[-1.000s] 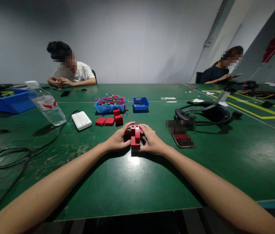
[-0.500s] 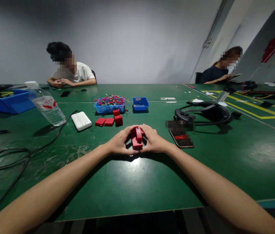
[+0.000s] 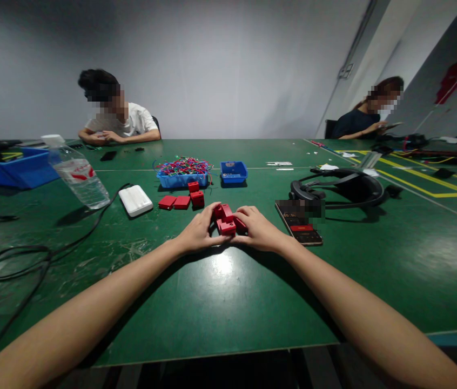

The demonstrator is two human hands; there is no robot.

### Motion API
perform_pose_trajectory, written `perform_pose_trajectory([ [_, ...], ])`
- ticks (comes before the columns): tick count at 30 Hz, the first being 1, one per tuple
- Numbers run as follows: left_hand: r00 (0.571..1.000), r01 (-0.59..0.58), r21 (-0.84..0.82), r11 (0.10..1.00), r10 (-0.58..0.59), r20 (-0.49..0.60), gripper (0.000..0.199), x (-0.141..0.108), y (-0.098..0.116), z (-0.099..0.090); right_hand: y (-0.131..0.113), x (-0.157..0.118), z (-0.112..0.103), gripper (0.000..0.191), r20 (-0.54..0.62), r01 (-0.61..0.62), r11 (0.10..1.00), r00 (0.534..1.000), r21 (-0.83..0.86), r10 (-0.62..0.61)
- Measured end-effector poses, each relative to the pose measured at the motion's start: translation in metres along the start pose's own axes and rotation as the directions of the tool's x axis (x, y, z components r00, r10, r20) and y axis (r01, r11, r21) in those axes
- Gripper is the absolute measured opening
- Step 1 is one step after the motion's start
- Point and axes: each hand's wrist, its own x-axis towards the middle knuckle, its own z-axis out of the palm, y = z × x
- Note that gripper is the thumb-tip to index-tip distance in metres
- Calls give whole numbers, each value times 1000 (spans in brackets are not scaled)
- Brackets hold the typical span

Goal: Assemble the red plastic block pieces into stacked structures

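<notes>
Red piece [image 3: 225, 220] held over table [image 3: 220, 313], inward from near edge's middle. Left hand [image 3: 198, 231] and right hand [image 3: 260, 231] pinch it from opposite sides. Step in hand: apparently adjusting piece; next move likely calls for steady 2-hand grip.

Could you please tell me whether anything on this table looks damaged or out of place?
Mainly the table: pale scratches mark its green top beside the left forearm. Wires also heap above the rim of their blue bin, loose ends poking out. The red parts between the left hand and right hand show no clear damage.
</notes>
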Motion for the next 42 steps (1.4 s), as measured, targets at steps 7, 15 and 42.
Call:
perform_pose_trajectory([
  [7,985,170,-54,984,-170,-1,110,4,-3,3,9,-1,-2,42,53,-134,991,989,-7,135],
  [15,994,100,-160,982,-105,-19,84,8,-1,1,9,-1,-1,44,-45,-279,958,960,-62,277],
  [42,999,42,-196,980,-38,22,99,2,-3,-1,-18,16,-5,31,199,22,-306,715,952,670],
])
